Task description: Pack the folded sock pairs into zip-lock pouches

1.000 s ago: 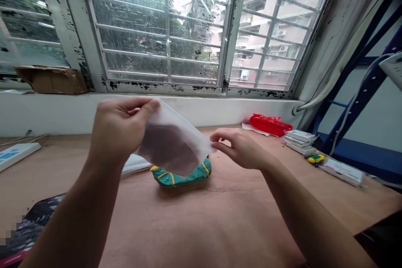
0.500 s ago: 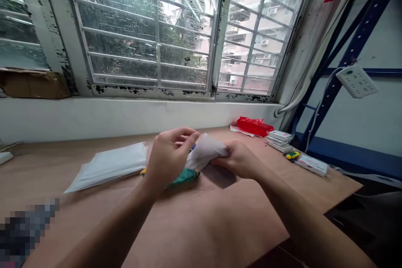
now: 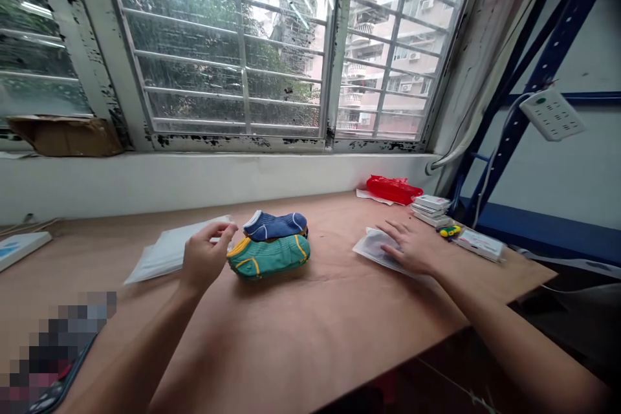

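Note:
Blue socks with white trim [image 3: 279, 226] lie behind green socks with yellow trim [image 3: 272, 257] at the middle of the table. Just left of them, my left hand [image 3: 204, 259] is raised with thumb and fingers closed together. Whatever is in that pinch, if anything, is too small to make out. My right hand [image 3: 410, 249] rests with fingers spread on a frosted white plastic bag [image 3: 376, 246], which lies flat on the table's right half. Partly behind my left hand is a stack of similar white bags [image 3: 162, 252].
The brown table [image 3: 291, 323] ends in an edge at the lower right. Small white boxes [image 3: 431, 207], a yellow-green item [image 3: 450, 231] and a red plastic bag [image 3: 392, 189] sit at the right back. A blurred-out object [image 3: 63, 349] lies at the lower left.
My right hand has carried the white bag to the right and down onto the table, and its fingers have spread. My left hand has moved left, uncovering the socks.

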`<state>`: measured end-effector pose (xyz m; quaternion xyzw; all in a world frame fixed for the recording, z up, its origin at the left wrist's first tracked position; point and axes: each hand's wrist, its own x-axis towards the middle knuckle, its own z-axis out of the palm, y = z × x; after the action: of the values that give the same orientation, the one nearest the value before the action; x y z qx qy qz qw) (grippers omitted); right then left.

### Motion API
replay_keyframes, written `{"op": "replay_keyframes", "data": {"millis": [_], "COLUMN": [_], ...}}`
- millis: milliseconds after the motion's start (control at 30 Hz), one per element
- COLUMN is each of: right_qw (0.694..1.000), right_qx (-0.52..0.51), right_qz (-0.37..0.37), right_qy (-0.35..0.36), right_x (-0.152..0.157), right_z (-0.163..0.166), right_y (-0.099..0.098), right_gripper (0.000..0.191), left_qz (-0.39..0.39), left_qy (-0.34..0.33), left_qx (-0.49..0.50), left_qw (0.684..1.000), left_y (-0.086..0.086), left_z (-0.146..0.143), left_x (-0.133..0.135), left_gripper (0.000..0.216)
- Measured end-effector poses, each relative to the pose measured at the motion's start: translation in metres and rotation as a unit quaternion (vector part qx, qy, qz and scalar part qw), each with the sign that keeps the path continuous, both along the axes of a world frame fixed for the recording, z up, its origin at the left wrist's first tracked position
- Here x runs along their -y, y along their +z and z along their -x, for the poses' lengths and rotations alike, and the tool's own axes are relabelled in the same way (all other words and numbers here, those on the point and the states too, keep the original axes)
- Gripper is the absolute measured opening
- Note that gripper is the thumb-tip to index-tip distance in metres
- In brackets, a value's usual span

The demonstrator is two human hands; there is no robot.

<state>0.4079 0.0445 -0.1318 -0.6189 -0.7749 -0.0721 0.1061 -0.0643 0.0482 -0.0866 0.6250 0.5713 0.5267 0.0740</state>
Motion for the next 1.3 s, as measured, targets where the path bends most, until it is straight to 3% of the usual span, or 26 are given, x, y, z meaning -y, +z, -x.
{"op": "replay_keyframes", "data": {"millis": [67,233,367,500,633,733,833,967,1100,1200,1300], "right_qw": [0.999,0.995,0.996,0.996,0.999,0.999,0.995,0.971,0.932,0.927,0.934], "right_qx": [-0.001,-0.009,0.004,0.015,0.027,0.023,-0.021,-0.089,-0.085,-0.065,-0.078], "right_qz": [0.044,0.092,0.071,0.041,0.026,-0.02,-0.088,-0.122,-0.112,-0.111,-0.114], "right_qy": [0.023,0.023,0.054,0.076,0.003,-0.023,0.038,0.186,0.334,0.352,0.329], "right_x": [-0.009,-0.014,-0.009,-0.011,-0.024,-0.033,-0.034,-0.025,-0.017,-0.016,-0.018], "right_z": [-0.002,-0.003,-0.005,-0.016,-0.036,-0.03,0.018,0.126,0.213,0.242,0.247], "right_y": [-0.005,-0.022,-0.023,-0.025,-0.027,-0.02,-0.007,0.016,0.025,0.014,-0.002], "right_gripper": [0.064,0.073,0.093,0.077,0.072,0.074,0.062,0.047,0.055,0.055,0.043], "left_qz": [-0.028,-0.071,-0.099,-0.086,-0.078,-0.073,-0.068,-0.068,-0.074,-0.083,-0.086], "left_qy": [0.014,-0.082,-0.141,-0.22,-0.214,-0.205,-0.219,-0.221,-0.21,-0.196,-0.19], "left_qx": [-0.018,-0.113,-0.193,-0.317,-0.355,-0.349,-0.353,-0.358,-0.343,-0.322,-0.32], "left_qw": [0.999,0.988,0.966,0.918,0.907,0.911,0.907,0.905,0.913,0.923,0.924], "left_y": [-0.021,-0.054,-0.054,-0.05,-0.053,-0.056,-0.057,-0.055,-0.055,-0.055,-0.057], "left_z": [0.007,0.014,0.015,0.015,0.016,0.019,0.024,0.027,0.024,0.022,0.021], "left_x": [-0.005,-0.012,-0.008,0.001,0.001,-0.002,-0.005,-0.004,-0.002,-0.003,-0.005], "left_gripper": [0.032,0.031,0.029,0.044,0.049,0.044,0.044,0.054,0.037,0.029,0.033]}}
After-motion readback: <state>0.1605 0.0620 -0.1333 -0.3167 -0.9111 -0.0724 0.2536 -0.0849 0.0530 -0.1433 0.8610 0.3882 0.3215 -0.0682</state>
